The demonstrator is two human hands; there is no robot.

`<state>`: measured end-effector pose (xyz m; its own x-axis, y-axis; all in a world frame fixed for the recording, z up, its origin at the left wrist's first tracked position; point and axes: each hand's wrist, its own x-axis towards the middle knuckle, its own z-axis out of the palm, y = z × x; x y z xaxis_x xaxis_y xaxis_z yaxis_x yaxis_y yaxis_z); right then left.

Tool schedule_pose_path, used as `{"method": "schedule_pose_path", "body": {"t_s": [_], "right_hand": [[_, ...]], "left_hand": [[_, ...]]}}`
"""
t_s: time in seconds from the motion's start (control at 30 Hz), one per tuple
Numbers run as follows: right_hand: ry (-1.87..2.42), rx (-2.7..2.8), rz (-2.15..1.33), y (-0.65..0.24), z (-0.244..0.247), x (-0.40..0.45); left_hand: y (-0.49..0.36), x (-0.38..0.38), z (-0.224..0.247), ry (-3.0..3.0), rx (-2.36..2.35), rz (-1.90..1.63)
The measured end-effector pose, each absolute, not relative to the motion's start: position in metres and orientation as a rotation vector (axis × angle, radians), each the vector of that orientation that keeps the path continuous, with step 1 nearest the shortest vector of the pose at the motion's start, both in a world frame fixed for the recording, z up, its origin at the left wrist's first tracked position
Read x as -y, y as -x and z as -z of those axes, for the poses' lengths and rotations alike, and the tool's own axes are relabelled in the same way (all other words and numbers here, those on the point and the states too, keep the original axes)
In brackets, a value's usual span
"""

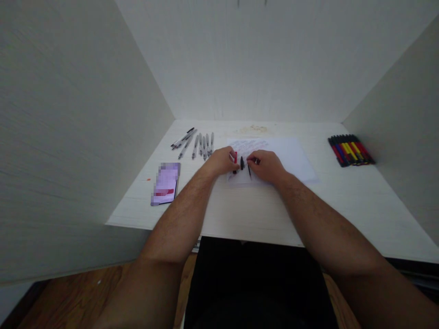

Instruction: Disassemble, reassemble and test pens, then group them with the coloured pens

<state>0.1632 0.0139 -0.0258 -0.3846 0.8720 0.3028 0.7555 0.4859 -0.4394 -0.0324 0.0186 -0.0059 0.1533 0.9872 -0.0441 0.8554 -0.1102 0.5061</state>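
Over a sheet of paper (297,157) my two hands work close together. My left hand (222,161) is closed around a red pen barrel (235,158) with a dark end. A thin dark pen refill (249,172) sits in the fingertips of my right hand (266,165), its tip pointing down toward me. Between the hands lies a small black pen part (242,163), touching neither hand as far as I can see. Faint writing shows on the paper beyond my fingers.
Several clear pens (205,142) lie left of the paper, some partly behind my left hand. A phone (166,183) with a lit screen rests nearer me on the left. At the right, a row of coloured pens (350,150) lies by the side wall (408,105). Walls enclose three sides.
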Motion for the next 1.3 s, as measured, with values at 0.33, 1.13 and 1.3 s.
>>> {"method": "schedule_pose_path", "body": {"t_s": [0.33,1.13,1.3], "right_hand": [[1.419,2.375,-0.188,-0.161,0.025,-0.014],[1.913,2.162,-0.159,-0.166,0.011,-0.009],[1.953,2.176,-0.118,-0.168,0.007,-0.009]], "left_hand": [[0.033,-0.018,0.006,-2.014,-1.869,-0.401],[0.032,-0.019,0.007,-1.96,-1.928,-0.385],[0.032,-0.019,0.009,-1.944,-1.967,-0.43]]}}
